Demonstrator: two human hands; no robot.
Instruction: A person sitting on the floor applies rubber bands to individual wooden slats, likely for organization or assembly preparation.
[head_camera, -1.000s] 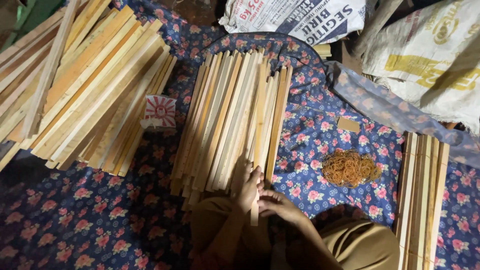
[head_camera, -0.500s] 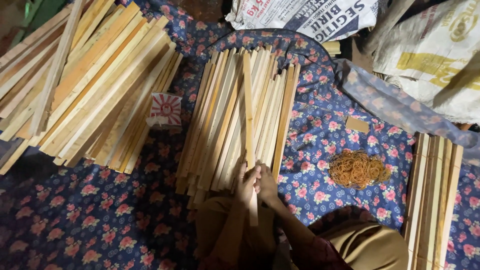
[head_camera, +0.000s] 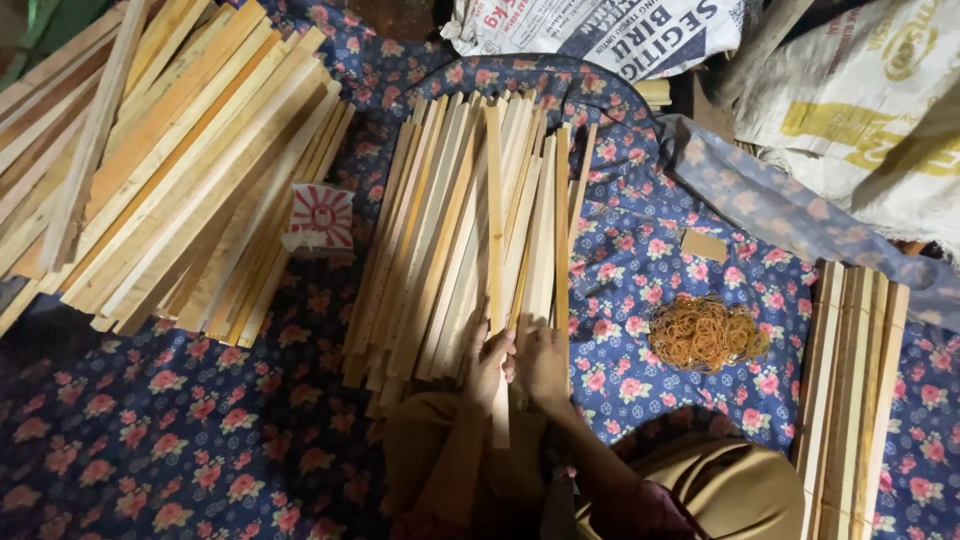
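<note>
Gripping one slat (head_camera: 495, 260) atop the middle pile (head_camera: 450, 250), left hand (head_camera: 487, 362) closed round its near end; right hand (head_camera: 545, 360) rests loosely cupped beside; judged best lifted straight, not dragging neighbours

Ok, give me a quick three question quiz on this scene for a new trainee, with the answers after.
1. True or false: the left hand and the right hand are both at the near end of the middle pile of wooden slats.
2. What lies on the floral cloth between the middle pile and the bundle of slats on the right? A) scissors B) a heap of rubber bands C) a hammer
3. What small thing sits between the big pile of slats on the left and the middle pile?

Key
1. True.
2. B, the heap of rubber bands.
3. A small red and white striped packet.
</note>
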